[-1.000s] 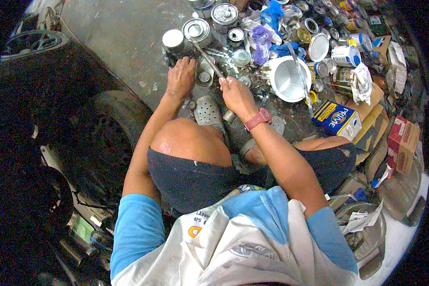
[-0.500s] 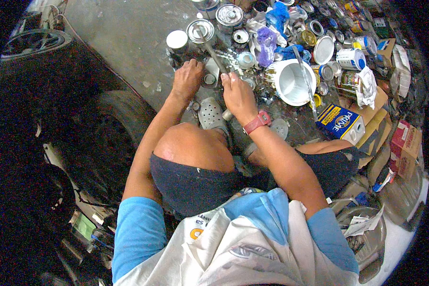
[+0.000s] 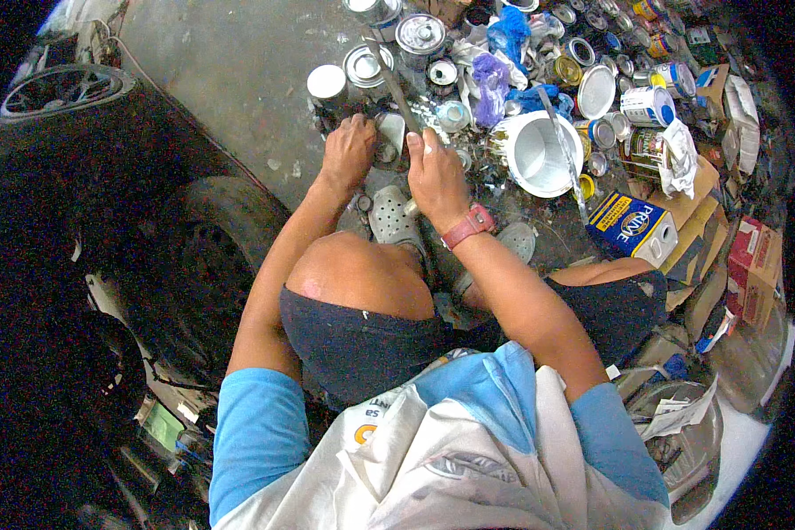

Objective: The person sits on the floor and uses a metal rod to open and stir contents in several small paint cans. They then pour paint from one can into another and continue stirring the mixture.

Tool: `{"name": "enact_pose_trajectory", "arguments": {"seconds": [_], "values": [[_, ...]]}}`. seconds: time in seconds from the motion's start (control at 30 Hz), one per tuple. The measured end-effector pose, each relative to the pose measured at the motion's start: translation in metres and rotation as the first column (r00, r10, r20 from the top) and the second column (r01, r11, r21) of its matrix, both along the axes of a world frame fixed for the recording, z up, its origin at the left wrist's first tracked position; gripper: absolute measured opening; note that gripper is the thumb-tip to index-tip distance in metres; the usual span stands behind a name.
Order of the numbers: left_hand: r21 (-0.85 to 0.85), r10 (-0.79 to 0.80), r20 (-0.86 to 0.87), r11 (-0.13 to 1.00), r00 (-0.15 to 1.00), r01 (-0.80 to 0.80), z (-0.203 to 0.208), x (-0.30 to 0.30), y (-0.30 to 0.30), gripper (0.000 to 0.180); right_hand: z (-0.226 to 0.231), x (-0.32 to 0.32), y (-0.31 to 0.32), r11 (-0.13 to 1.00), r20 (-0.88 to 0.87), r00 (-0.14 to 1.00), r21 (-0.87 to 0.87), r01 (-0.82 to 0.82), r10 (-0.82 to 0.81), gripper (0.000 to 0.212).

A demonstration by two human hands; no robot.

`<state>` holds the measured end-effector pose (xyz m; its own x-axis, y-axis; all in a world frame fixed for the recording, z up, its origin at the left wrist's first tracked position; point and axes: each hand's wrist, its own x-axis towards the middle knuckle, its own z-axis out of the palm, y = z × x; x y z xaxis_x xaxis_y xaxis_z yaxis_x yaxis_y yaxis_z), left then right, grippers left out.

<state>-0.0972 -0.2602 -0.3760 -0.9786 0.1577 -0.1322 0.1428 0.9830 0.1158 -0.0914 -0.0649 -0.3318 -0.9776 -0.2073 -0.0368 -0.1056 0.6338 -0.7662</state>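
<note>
Grey stick (image 3: 398,93), partly covered

My right hand (image 3: 438,175) clamps it; it slants forward-left of that grip, contact with the can (image 3: 359,68) unclear. My left hand (image 3: 348,152), beside a container (image 3: 390,139), is hidden underneath; I cannot tell its hold.

The floor (image 3: 230,71) is being softly lit. The left side is being covered by grainy dark. Edges are being bent.

Right of the grip sat a white bucket (image 3: 532,152); farther right, a blue-and-yellow container (image 3: 632,225) and a red carton (image 3: 754,272). A dark wheel (image 3: 71,91) lay well left.
</note>
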Motion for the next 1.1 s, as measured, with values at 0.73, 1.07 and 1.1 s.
{"name": "enact_pose_trajectory", "arguments": {"seconds": [0.73, 1.07, 1.1], "values": [[-0.008, -0.099, 0.028, 0.995, 0.995, 0.099, 0.009, -0.017, -0.01, 0.015, -0.031, 0.002, -0.028, 0.995, 0.304, 0.948, 0.034, 0.09, -0.096, 0.049], [0.047, -0.013, 0.069, 0.999, 0.998, 0.01, 0.019, -0.017, -0.011, 0.014, -0.06, 0.004, -0.042, 0.974, 0.283, 0.933, 0.062, 0.216, -0.225, 0.047], [0.04, 0.007, 0.075, 0.999, 0.997, -0.01, 0.019, -0.014, -0.009, 0.014, -0.06, 0.004, -0.041, 0.972, 0.293, 0.927, 0.058, 0.227, -0.234, 0.047]]}}
